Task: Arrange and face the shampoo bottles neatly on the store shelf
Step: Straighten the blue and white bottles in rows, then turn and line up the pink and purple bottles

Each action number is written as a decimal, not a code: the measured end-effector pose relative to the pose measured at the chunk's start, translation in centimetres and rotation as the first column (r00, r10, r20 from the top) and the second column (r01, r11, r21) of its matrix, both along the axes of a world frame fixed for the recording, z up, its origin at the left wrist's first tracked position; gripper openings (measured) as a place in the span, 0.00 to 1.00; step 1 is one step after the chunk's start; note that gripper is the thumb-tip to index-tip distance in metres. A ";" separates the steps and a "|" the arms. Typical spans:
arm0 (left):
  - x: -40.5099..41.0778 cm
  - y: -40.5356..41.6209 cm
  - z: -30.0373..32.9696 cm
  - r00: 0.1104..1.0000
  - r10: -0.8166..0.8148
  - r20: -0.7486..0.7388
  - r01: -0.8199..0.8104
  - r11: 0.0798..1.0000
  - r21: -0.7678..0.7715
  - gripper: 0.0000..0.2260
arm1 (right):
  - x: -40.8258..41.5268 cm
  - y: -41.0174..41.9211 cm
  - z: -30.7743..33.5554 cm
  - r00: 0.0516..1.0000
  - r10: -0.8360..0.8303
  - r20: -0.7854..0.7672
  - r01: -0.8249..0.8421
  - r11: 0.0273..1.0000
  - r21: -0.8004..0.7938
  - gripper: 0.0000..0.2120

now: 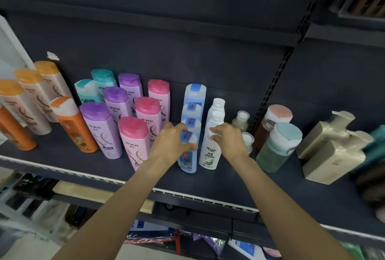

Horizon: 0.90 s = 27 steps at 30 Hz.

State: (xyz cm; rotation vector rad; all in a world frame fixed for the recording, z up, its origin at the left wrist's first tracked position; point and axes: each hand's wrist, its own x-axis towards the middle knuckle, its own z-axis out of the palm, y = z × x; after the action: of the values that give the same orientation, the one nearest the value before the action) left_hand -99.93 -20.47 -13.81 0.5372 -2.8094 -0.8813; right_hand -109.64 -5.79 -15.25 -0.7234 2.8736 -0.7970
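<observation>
At the centre of the frame, the front blue bottle [188, 155] of a row of 4 is gripped near its top by the left hand [171, 145], the fingers curled round its cap and the thumb pressed against its side. Just right of it, the front white bottle [209, 151] of a row of 3 is pinched at its cap by the right hand [228, 141], the fingertips gathered on the cap. Both bottles are seen upright on the dark shelf [208, 182], close to its front edge and just beside each other. To the left of centre, pink-capped bottles [135, 141], purple-capped bottles [100, 130] and teal-capped bottles [91, 91] are lined up in rows. At the far left, orange-capped bottles [31, 93] are found. At the right of the frame, 2 small clear bottles [241, 121], a green bottle [277, 147] and beige pump bottles [333, 149] are placed.
</observation>
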 end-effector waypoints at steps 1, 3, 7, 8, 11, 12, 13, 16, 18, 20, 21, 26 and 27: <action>-0.1 0.1 -0.2 1.000 -0.005 0.021 0.006 1.000 -0.023 0.25 | 0.0 0.0 0.0 1.000 0.002 0.004 -0.002 1.000 -0.001 0.14; -0.3 0.3 -0.4 0.999 0.001 0.050 0.002 0.999 -0.054 0.26 | 0.0 0.0 -0.2 1.000 -0.004 0.012 0.004 1.000 -0.012 0.14; -0.6 0.4 -0.4 0.997 0.017 0.075 -0.012 0.998 -0.065 0.26 | -0.1 -0.1 -0.3 0.999 -0.025 0.030 0.025 0.999 -0.020 0.14; -0.7 0.4 -0.3 0.996 0.016 0.083 -0.010 0.998 -0.070 0.26 | -0.1 -0.1 -0.3 0.999 -0.028 0.036 0.029 0.999 -0.024 0.14; -0.8 0.5 -0.2 0.994 0.029 0.106 -0.021 0.997 -0.077 0.27 | 0.0 -0.1 -0.2 0.998 -0.033 0.048 0.035 0.999 -0.026 0.15; -0.8 0.6 -0.1 0.993 0.039 0.107 -0.032 0.997 -0.070 0.27 | 0.1 -0.1 -0.1 0.998 -0.031 0.049 0.032 0.999 -0.017 0.14; -0.8 0.7 -0.1 0.993 0.050 0.106 -0.044 0.997 -0.059 0.27 | 0.1 -0.1 0.0 0.998 -0.030 0.050 0.030 1.000 -0.006 0.14; -0.5 1.0 0.1 0.993 0.067 0.096 -0.063 0.997 -0.039 0.27 | 0.3 0.0 0.4 0.998 -0.016 0.056 0.016 1.000 -0.001 0.14; -0.2 1.1 0.0 0.992 0.075 0.098 -0.073 0.997 -0.021 0.27 | 0.5 0.2 0.7 0.999 0.000 0.044 0.000 1.000 0.011 0.14; 0.1 1.4 0.2 0.991 0.080 0.108 -0.079 0.997 -0.011 0.27 | 0.8 0.3 1.0 0.999 0.017 0.030 -0.017 1.000 0.025 0.14; 0.3 1.5 0.3 0.991 0.078 0.108 -0.076 0.997 -0.021 0.26 | 1.0 0.3 1.2 0.999 0.030 0.025 -0.030 0.999 0.021 0.14; 2.0 0.9 1.3 0.995 0.092 0.026 -0.089 0.990 -0.107 0.21 | 2.7 -0.5 3.1 0.990 0.129 -0.057 -0.133 0.988 -0.075 0.18; 2.6 0.5 1.5 0.995 0.099 -0.013 -0.100 0.989 -0.111 0.19 | 3.0 -1.0 3.7 0.984 0.158 -0.080 -0.165 0.982 -0.089 0.17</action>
State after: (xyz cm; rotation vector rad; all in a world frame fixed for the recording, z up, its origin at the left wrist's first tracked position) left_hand -97.37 -20.01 -12.28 0.6494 -2.7770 -0.7008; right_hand -106.59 -6.74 -11.53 -1.0028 2.8088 -0.9076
